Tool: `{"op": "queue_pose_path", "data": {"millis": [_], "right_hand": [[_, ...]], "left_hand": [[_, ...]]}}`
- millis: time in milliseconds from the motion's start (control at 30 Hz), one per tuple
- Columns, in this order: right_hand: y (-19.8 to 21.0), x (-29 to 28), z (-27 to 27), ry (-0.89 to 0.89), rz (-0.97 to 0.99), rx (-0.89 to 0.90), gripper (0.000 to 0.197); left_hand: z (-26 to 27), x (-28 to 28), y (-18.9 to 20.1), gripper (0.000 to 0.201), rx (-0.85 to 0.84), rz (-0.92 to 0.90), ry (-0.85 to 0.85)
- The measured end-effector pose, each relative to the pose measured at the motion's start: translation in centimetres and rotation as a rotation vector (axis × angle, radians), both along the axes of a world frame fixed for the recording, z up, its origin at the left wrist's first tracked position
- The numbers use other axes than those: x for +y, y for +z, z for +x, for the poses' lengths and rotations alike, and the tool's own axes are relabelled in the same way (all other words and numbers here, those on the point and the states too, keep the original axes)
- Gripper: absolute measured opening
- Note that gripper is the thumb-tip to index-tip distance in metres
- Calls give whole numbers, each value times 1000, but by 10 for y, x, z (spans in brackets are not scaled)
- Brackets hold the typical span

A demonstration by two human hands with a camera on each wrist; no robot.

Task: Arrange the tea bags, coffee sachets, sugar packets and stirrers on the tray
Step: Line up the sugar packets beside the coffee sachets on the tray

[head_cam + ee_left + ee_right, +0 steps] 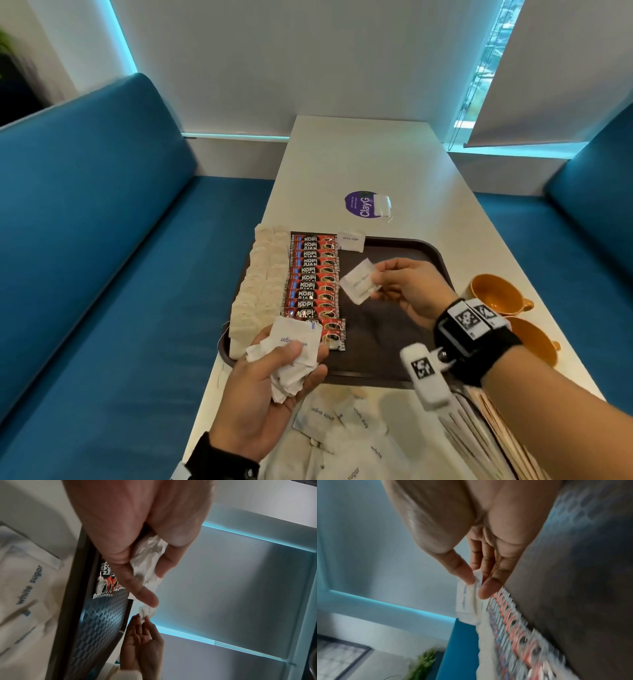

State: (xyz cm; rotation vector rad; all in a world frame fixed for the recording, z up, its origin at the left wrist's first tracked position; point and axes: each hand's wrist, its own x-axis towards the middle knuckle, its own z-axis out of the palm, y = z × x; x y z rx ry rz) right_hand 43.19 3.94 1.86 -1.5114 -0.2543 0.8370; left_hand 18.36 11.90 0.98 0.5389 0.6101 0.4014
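Note:
A dark brown tray [404, 246] lies on the white table. On its left side are a column of tea bags [260, 274] and a row of red coffee sachets [311, 274]. One white sugar packet [351, 241] rests on the far rim. My right hand [380, 284] hovers over the tray and pinches a single sugar packet [359, 286] by its edge between thumb and fingers [471, 580]. At the tray's near left corner, my left hand [301, 359] grips a crumpled bunch of sugar packets [291, 356]. Wooden stirrers [479, 431] lie at the near right, partly hidden by my right arm.
Loose sugar packets [342, 431] are spread on the table in front of the tray. Two orange cups [496, 294] stand right of the tray. A purple sticker [359, 204] and a small white packet [382, 205] sit beyond it. Blue benches flank the table.

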Motion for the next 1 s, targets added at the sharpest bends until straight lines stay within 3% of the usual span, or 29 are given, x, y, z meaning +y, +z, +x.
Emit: {"op": "queue_pose_path", "data": {"millis": [100,300,367,433,533,633,733,900,1000], "right_hand": [[-10,24,33,-48,-83,-74,22],[-19,69,77,52,-284,-239,21],[-23,81,84,157,-409,-361,30],[-26,89,88,231,-581,-599,43],[-29,98,88,190,-663,-814,41],[-30,103,90,190,-627,-835,28],[-28,106,93,238,-633,-851,23],[-28,110,104,269,-663,-867,34],[-33,112,107,201,-663,-869,39]], "left_hand": [[1,-1,-4,51,31,29,-21],[1,3,-13,50,33,8,-66],[1,5,-15,49,25,7,-78],[0,7,-17,50,13,0,-79],[0,9,-19,55,8,-13,-85],[-1,11,-23,65,31,-1,-109],[-2,12,-20,60,29,-3,-108],[-1,14,-17,53,39,-17,-101],[1,13,-15,56,33,-33,-101]]}}
